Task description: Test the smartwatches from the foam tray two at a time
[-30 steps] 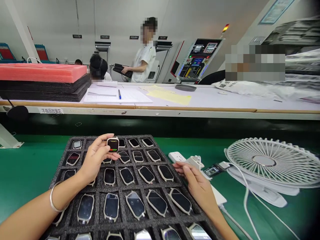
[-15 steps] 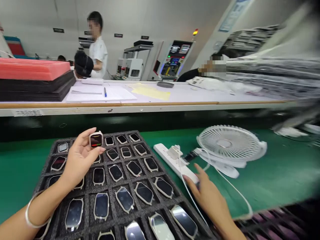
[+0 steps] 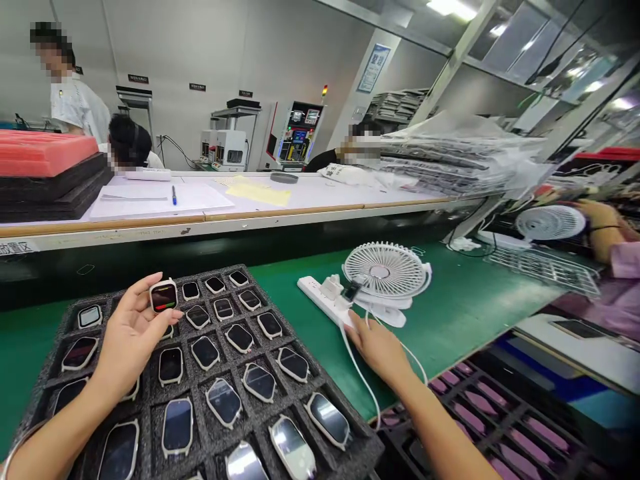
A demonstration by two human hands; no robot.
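A smartwatch (image 3: 164, 297) with a light case and a lit screen showing red and green is held up between the thumb and fingers of my left hand (image 3: 134, 327). Under that hand lies a black foam tray (image 3: 193, 413) with several strapless watches in its slots. My right hand (image 3: 376, 341) is at the near end of a white power strip (image 3: 320, 300), its fingers closed around that end; the fingertips are partly hidden. A white plug adapter (image 3: 332, 287) sits in the strip. Just beyond my right hand is a small dark device (image 3: 352, 289), with white cables nearby.
A white fan (image 3: 385, 270) lies behind the strip on the green bench (image 3: 480, 300). Foam trays with pink pieces (image 3: 480, 403) stand below the bench edge. A raised shelf (image 3: 320, 193) runs across the back, with papers and stacked foam. Other people are behind it and at right.
The view has swung right, bringing another fan and a co-worker's arm into sight. My right hand has closed in on the strip's end, its fingers drawn together. My left hand still holds the smartwatch.
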